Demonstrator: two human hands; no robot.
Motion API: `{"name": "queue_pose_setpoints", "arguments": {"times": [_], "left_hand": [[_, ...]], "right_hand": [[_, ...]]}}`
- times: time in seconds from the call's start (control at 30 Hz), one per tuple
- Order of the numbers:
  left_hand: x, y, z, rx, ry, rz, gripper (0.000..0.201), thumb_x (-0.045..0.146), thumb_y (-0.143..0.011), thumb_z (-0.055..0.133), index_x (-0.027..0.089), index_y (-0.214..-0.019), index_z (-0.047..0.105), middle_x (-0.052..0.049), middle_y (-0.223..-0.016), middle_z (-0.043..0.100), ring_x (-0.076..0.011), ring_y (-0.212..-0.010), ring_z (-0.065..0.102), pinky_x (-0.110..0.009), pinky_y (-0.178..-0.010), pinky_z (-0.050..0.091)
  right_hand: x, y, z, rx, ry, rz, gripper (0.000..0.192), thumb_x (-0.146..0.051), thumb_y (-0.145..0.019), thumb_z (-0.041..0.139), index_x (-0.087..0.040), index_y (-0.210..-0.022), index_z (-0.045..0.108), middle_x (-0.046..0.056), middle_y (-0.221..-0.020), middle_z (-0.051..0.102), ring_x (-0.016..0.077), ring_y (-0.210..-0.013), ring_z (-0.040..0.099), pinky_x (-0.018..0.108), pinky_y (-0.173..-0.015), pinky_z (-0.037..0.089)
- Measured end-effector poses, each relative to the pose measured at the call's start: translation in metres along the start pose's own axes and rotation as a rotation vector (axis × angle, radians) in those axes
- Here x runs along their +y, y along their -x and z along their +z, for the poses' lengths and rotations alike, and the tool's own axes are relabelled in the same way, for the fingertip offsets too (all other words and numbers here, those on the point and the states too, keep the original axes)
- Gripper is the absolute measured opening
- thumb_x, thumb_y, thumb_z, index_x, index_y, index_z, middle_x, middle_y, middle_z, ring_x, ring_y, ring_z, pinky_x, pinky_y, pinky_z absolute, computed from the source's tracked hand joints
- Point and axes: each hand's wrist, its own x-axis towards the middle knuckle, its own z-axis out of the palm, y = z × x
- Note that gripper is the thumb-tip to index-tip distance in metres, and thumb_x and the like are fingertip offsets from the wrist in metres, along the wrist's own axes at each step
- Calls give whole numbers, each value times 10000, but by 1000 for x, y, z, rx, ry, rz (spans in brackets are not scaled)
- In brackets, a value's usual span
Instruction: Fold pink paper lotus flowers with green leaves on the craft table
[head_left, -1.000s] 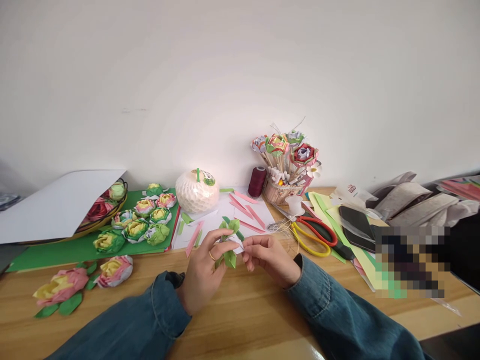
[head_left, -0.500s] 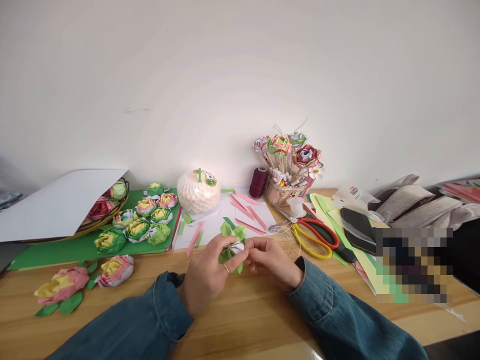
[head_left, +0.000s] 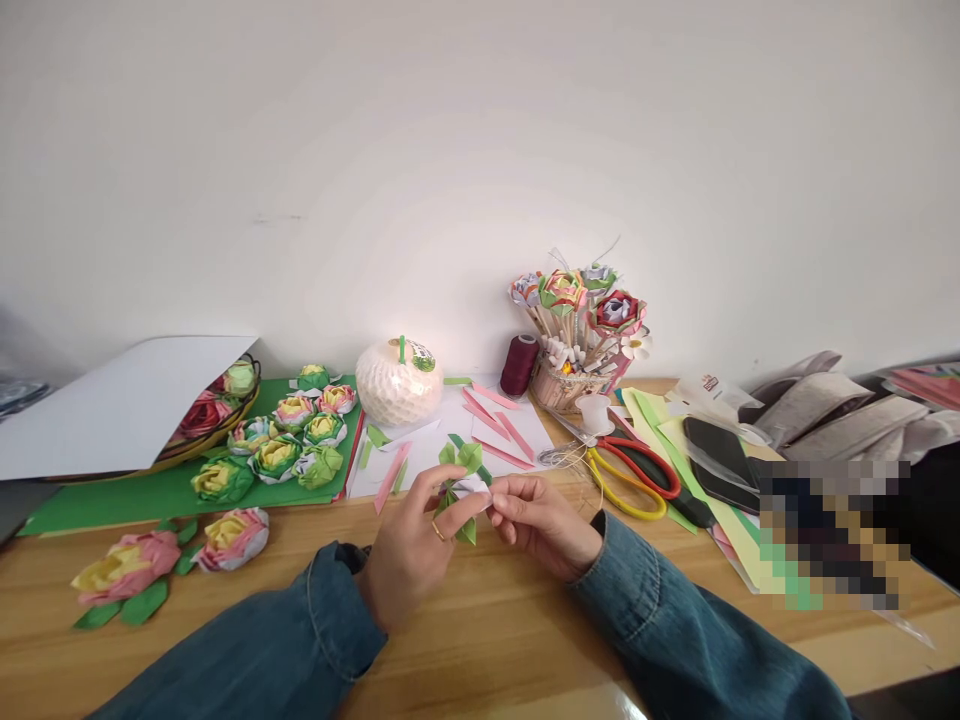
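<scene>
The folded paper flower [head_left: 463, 478], green leaves around a pale centre, sits just above the wooden table [head_left: 480, 620] near its front middle, pinched between both hands. The left hand [head_left: 409, 545] curls its fingers under and around the flower, thumb on top; the right hand [head_left: 544, 520] nips the pale centre with thumb and forefinger. It looks very light, thin and easily creased or torn, so a gentle grip at the firm folded core, not the loose leaf tips, seems wise. The flower's underside and the exact fold being worked are hidden behind the fingers, and a blurred patch covers things at the right.
</scene>
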Motion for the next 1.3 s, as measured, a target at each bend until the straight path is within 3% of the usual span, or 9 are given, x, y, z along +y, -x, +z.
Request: {"name": "queue_pose_setpoints", "arguments": {"times": [0.2, 0.57, 0.73, 1.0, 1.3], "left_hand": [[1, 0, 0, 9, 8, 9, 358, 47, -815, 401, 264, -1066, 536, -50, -1035, 482, -124, -848, 540, -250, -718, 509], [-5, 7, -4, -144, 88, 34, 563, 36, -766, 415, 241, -1285, 344, -107, -1206, 359, -208, -1076, 445, -340, -854, 468], [-5, 6, -3, -148, 22, -1, 568, -4, -775, 383, 284, -1264, 365, -83, -1175, 388, -178, -1024, 473, -307, -794, 484], [-5, 6, -2, -146, 25, -42, 526, -18, -763, 393, 230, -1227, 408, -93, -1162, 396, -170, -986, 496, -324, -829, 478], [-2, 2, -3, -112, 57, 9, 533, -3, -760, 384, 244, -1232, 410, -95, -1110, 439, -173, -984, 504, -295, -792, 497]], "right_hand": [[0, 0, 1, 4, 24, -9, 229, -287, -546, 784, -108, -617, 660, -25, -519, 603, -4, -383, 480, 91, -379, 325], [-1, 1, 4, 4, 63, -44, 230, -292, -600, 758, -99, -628, 638, -32, -525, 572, 3, -409, 460, 114, -413, 333], [-2, 2, 3, 2, 58, -52, 208, -273, -621, 749, -95, -659, 649, -23, -564, 585, 2, -432, 476, 111, -432, 343], [-1, 0, 1, -15, 51, -63, 185, -259, -640, 737, -95, -661, 656, -11, -594, 606, 3, -444, 497, 101, -444, 368], [1, -1, 0, 35, 47, -22, 208, -271, -617, 750, -93, -664, 653, -15, -563, 606, 5, -403, 491, 97, -397, 375]]}}
